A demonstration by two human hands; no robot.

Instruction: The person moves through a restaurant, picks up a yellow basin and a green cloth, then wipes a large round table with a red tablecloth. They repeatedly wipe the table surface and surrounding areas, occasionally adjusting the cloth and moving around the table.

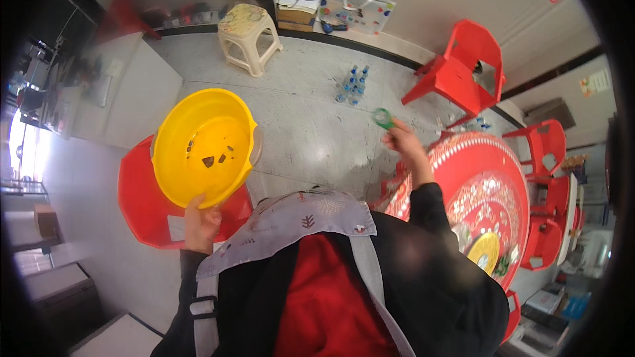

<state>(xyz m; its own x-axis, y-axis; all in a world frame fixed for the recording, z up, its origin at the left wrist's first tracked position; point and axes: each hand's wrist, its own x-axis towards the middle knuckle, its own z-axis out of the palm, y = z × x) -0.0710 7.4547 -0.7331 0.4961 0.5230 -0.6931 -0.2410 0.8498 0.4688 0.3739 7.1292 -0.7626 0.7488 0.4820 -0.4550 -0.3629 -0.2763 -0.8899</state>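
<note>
A yellow plastic basin [206, 109] sits over a red chair [136, 183] on the left side of the view. Several small dark pieces [208, 161] lie scattered on its bottom. My left hand [203, 223] grips the basin's near rim, its thumb up at the edge and the other fingers partly hidden. Out to the right, my right hand [404, 144] holds a small green item [383, 118] with a rounded end around a pale middle; it is too blurred to name exactly. This hand is in the air, beside a round table with a red patterned cover [491, 158].
Clear bottles with blue caps [353, 87] stand grouped on the grey floor. A cream plastic stool [250, 34], a printed bag [354, 7] and a red chair [454, 77] are near the wall. More red chairs [543, 146] surround the table, which carries a yellow round item [481, 248].
</note>
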